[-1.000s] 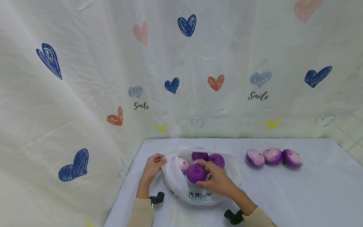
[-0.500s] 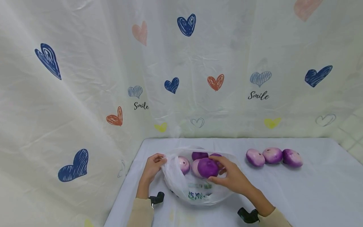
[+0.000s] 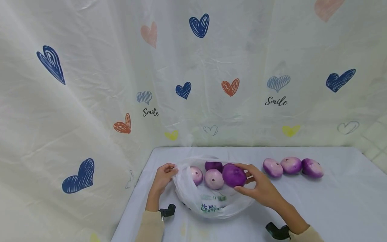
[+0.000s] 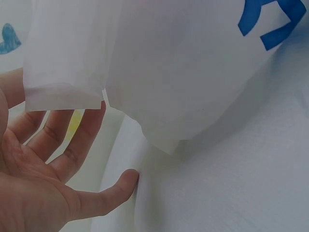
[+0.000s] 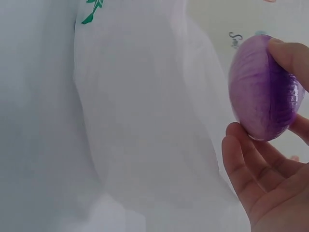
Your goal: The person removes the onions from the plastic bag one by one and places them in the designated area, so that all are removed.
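My right hand (image 3: 263,188) grips a purple onion (image 3: 234,175) between thumb and fingers, at the right side of a white plastic bag's mouth. In the right wrist view the same onion (image 5: 263,92) shows a pale side and a dark side, with the bag (image 5: 145,111) beside it. My left hand (image 3: 163,178) pinches the left rim of the plastic bag (image 3: 193,201); in the left wrist view the bag's edge (image 4: 65,99) overlaps the fingers. Inside lie a pale onion (image 3: 214,179), another pale onion (image 3: 196,175) and a dark purple onion (image 3: 213,166), partly covered by the bag. One more is mostly hidden behind the held onion.
Three more onions (image 3: 291,165) lie in a row at the back right of the white-covered table (image 3: 341,205). Behind the table hangs a white sheet (image 3: 254,57) printed with hearts. Black wrist mounts (image 3: 277,231) stick out below the hands.
My right hand has carried the dark onion rightward across the bag's mouth, uncovering the pale onion in the middle. My left hand keeps its place at the rim.
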A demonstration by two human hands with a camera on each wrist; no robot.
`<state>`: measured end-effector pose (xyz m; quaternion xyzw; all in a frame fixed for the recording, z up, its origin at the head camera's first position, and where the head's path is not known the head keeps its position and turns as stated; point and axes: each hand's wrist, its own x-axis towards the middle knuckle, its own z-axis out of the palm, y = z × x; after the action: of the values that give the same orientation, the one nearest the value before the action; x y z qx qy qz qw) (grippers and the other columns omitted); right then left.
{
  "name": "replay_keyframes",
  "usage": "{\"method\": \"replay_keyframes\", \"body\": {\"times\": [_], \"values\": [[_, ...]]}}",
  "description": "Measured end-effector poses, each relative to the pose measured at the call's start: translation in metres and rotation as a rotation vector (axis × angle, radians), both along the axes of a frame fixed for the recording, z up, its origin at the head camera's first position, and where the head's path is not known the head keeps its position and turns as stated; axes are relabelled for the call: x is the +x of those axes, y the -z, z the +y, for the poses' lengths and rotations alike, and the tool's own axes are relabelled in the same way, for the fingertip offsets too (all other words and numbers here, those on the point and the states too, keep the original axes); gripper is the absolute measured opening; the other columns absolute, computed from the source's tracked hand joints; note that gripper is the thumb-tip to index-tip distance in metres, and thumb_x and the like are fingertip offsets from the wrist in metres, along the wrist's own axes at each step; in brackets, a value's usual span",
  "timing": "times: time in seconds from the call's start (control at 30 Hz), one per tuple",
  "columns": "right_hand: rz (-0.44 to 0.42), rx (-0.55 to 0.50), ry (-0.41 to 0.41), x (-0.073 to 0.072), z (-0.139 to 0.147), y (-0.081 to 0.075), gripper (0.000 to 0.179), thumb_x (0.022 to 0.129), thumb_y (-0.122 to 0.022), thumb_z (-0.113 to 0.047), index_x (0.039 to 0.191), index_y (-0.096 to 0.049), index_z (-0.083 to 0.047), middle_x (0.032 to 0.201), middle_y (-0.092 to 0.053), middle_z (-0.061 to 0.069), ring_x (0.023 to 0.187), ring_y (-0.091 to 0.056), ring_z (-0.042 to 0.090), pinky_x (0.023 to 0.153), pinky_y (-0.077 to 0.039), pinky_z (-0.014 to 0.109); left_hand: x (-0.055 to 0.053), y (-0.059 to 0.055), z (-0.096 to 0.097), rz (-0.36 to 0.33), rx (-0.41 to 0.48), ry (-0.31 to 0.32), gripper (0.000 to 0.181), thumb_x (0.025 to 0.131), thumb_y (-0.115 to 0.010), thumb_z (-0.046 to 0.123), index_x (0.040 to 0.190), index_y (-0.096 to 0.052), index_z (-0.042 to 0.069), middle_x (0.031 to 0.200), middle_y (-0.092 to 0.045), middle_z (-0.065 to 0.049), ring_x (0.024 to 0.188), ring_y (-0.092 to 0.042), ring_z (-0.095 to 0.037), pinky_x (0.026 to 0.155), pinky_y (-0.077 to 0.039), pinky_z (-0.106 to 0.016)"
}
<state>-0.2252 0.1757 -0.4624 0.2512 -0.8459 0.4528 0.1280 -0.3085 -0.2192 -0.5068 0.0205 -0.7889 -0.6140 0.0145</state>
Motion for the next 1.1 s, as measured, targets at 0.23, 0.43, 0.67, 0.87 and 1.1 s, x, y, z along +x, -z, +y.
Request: {"method": "replay_keyframes", "body": {"times": [0.23, 0.43, 0.67, 0.87, 1.1], "values": [[0.014, 0.001, 0.056, 0.006, 0.018, 0.000, 0.071, 0.081, -0.088, -0.025, 0.144, -0.054, -0.022, 0.122, -0.064, -0.003, 0.093, -0.067, 0.009, 0.080, -0.059, 0.028, 0.000, -0.001, 0.001, 0.001, -0.005, 0.000, 0.019, 0.095, -0.073, 0.022, 0.109, -0.071, 0.008, 0.095, -0.068, -0.008, 0.083, -0.061, -0.019, 0.076, -0.054, -0.038], [0.017, -0.004, 0.094, 0.011, 0.030, -0.003, 0.071, 0.082, -0.088, -0.021, 0.144, -0.054, -0.020, 0.117, -0.063, -0.001, 0.089, -0.067, 0.007, 0.076, -0.057, 0.023, 0.000, -0.001, 0.000, -0.003, -0.006, 0.005, 0.022, 0.095, -0.074, 0.023, 0.110, -0.070, 0.008, 0.095, -0.067, -0.008, 0.082, -0.060, -0.018, 0.076, -0.054, -0.036], [0.063, 0.004, 0.125, 0.016, 0.040, -0.005, 0.072, 0.080, -0.088, -0.016, 0.144, -0.054, -0.018, 0.116, -0.064, 0.000, 0.089, -0.067, 0.003, 0.077, -0.055, 0.019, 0.000, -0.001, 0.000, 0.002, -0.004, 0.011, 0.023, 0.095, -0.074, 0.023, 0.110, -0.070, 0.006, 0.094, -0.066, -0.008, 0.080, -0.059, -0.018, 0.073, -0.052, -0.036], [0.078, -0.006, 0.165, 0.021, 0.052, -0.008, 0.073, 0.078, -0.089, -0.012, 0.143, -0.056, -0.017, 0.111, -0.065, 0.000, 0.086, -0.065, 0.003, 0.077, -0.052, 0.014, 0.000, 0.000, 0.000, 0.000, -0.003, 0.008, 0.020, 0.095, -0.074, 0.023, 0.108, -0.070, 0.008, 0.093, -0.066, -0.007, 0.080, -0.059, -0.019, 0.074, -0.053, -0.037], [0.087, 0.007, 0.216, 0.020, 0.069, -0.009, 0.075, 0.078, -0.089, -0.011, 0.144, -0.056, -0.017, 0.119, -0.062, -0.012, 0.087, -0.064, 0.001, 0.077, -0.052, 0.012, 0.000, 0.000, -0.001, 0.005, -0.011, 0.010, 0.021, 0.095, -0.074, 0.023, 0.109, -0.070, 0.008, 0.092, -0.066, -0.006, 0.080, -0.059, -0.019, 0.072, -0.052, -0.036]]}}
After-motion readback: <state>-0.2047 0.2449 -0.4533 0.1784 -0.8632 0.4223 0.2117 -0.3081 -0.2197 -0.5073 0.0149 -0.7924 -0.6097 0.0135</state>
